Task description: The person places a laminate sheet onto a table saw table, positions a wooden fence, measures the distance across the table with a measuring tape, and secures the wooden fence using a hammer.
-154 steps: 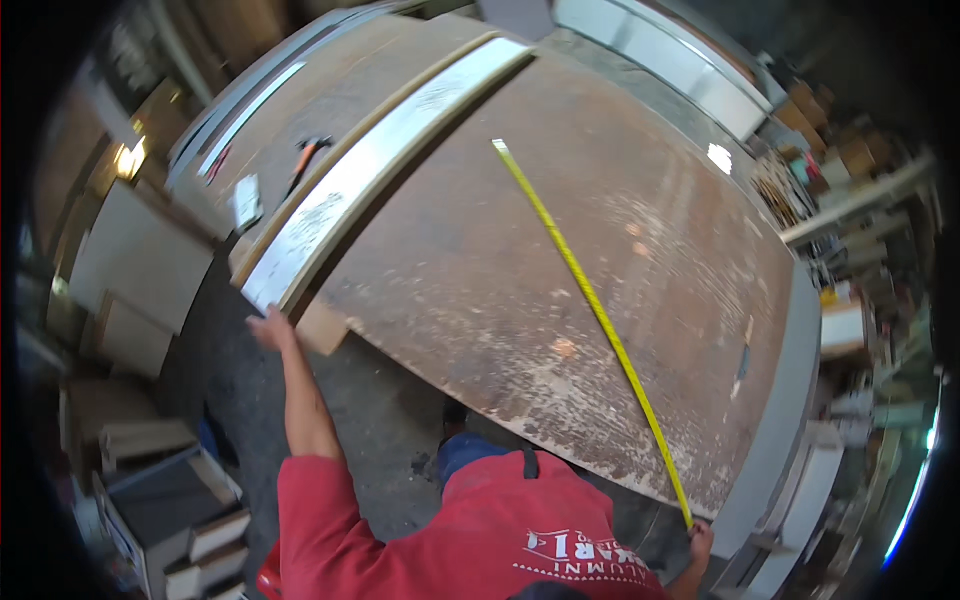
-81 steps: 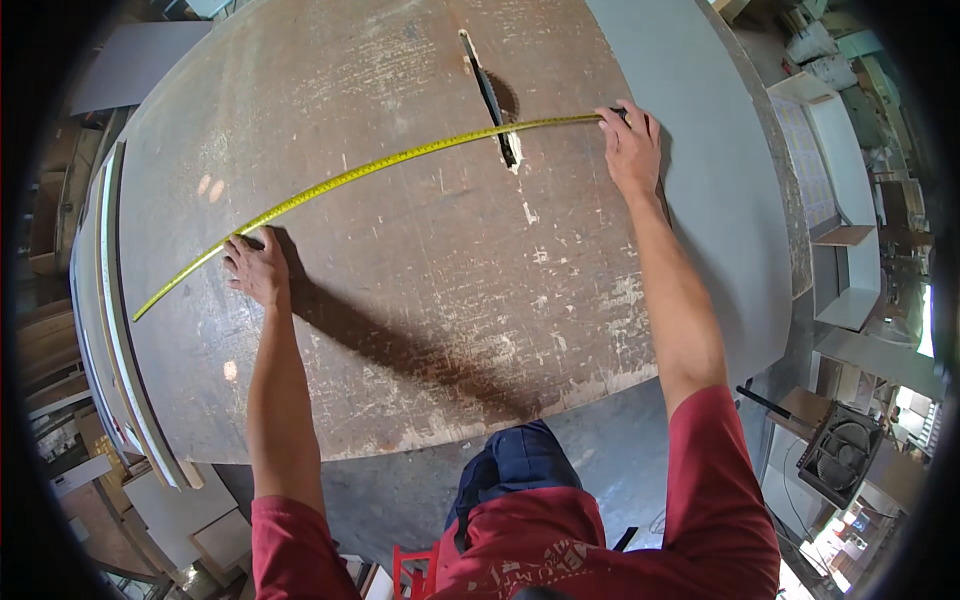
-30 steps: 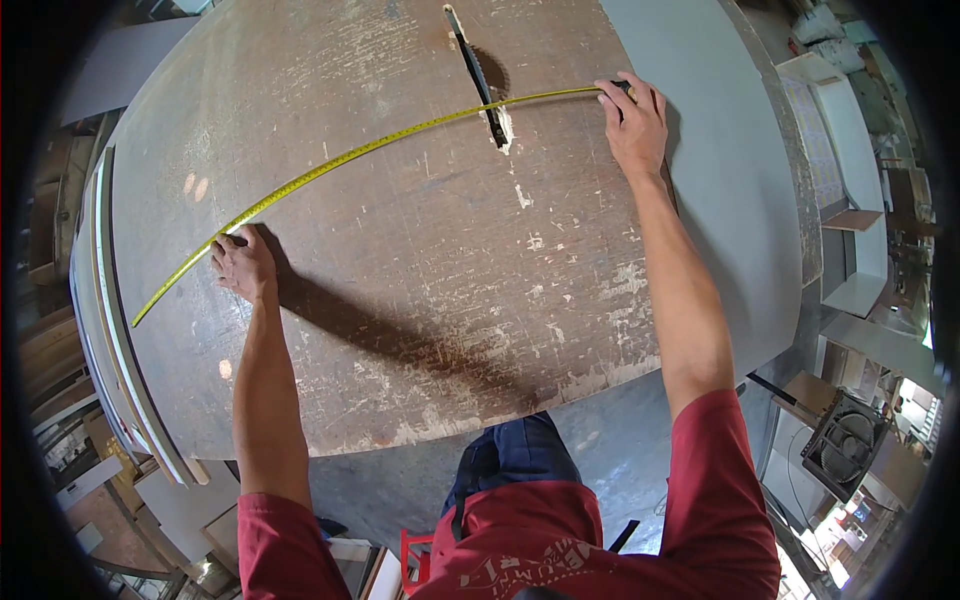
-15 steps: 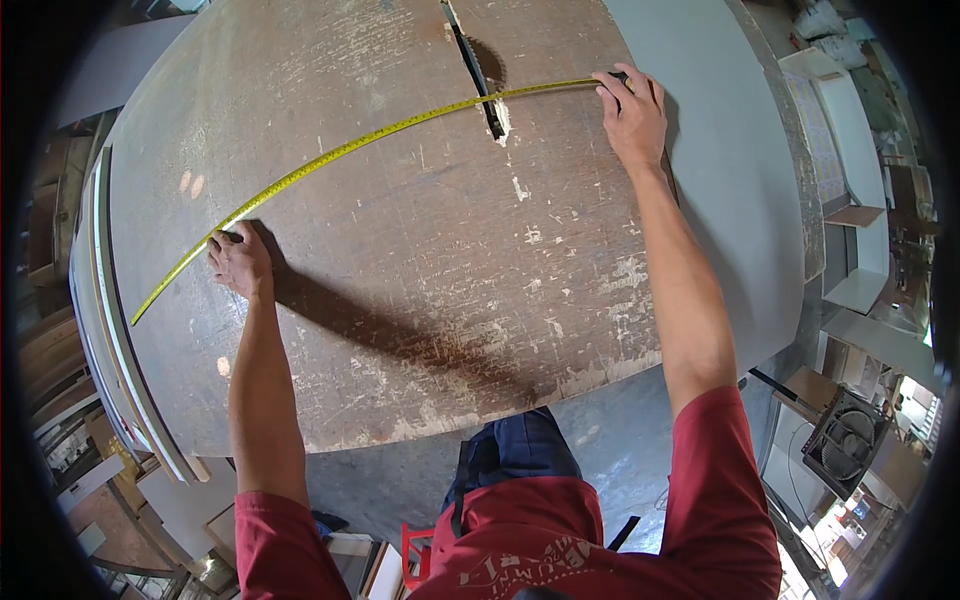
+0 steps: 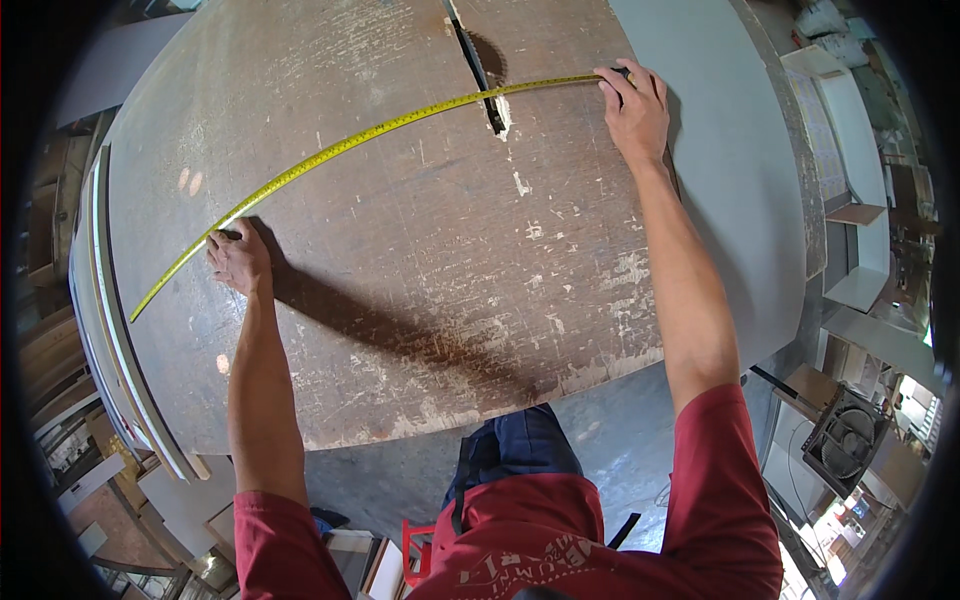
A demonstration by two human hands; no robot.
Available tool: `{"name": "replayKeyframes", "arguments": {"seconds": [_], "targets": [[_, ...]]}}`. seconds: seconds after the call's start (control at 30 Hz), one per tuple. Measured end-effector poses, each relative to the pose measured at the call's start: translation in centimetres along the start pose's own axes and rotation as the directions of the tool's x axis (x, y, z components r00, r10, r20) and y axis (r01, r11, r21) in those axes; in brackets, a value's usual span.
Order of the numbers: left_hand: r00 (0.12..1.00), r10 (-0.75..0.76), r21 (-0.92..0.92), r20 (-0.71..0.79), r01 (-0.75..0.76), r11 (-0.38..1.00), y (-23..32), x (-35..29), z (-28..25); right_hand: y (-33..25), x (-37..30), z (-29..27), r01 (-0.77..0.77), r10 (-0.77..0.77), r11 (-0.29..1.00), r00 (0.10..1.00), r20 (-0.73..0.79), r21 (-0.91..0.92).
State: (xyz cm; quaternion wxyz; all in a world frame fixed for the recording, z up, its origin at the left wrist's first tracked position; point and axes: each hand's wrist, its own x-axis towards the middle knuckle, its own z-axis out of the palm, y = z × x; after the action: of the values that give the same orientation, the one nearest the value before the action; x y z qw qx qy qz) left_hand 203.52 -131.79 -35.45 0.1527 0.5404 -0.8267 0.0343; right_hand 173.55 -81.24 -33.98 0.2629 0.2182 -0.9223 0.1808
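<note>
The brown table (image 5: pixel 430 290) has wide room toward its near edge, and a grey panel (image 5: pixel 740 200) at right. A yellow tape measure (image 5: pixel 330 152) stretches across; the right hand (image 5: pixel 637 115) curls around its case (image 5: pixel 622 73), the left hand (image 5: pixel 240 262) touches the tape, whether pinching I cannot tell.

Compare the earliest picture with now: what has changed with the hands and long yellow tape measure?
The left hand let go of the long white-faced board and touches the yellow tape measure. The right hand moved the tape's end from the brown wooden table's near edge past the dark toothed saw blade. That hand still holds the extended tape.
</note>
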Motion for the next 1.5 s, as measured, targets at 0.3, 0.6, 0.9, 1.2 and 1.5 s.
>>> {"name": "replayKeyframes", "arguments": {"seconds": [0.3,0.6,0.9,1.2,1.5], "targets": [[1.000,-0.009,-0.010,0.020,0.009,1.000,0.2,-0.2,-0.4,0.5,-0.2,0.2,-0.007,0.007,1.000,1.000,0.003,0.009],[1.000,-0.005,-0.003,-0.024,0.005,1.000,0.3,-0.3,-0.7,0.1,-0.1,0.0,-0.009,0.009,0.999,1.000,-0.006,0.033],[1.000,0.002,0.008,0.012,-0.002,1.000,-0.4,0.2,0.1,-0.5,0.2,-0.4,0.006,-0.005,1.000,0.999,-0.040,0.017],[1.000,0.003,0.022,0.016,-0.004,1.000,-0.3,0.1,0.1,-1.0,0.1,-1.2,-0.005,0.006,1.000,0.999,-0.032,0.028],[0.999,-0.003,-0.004,0.052,0.004,1.000,-0.9,0.8,0.6,-1.2,0.2,-1.8,-0.032,0.030,0.991,0.999,0.017,0.126]]}}
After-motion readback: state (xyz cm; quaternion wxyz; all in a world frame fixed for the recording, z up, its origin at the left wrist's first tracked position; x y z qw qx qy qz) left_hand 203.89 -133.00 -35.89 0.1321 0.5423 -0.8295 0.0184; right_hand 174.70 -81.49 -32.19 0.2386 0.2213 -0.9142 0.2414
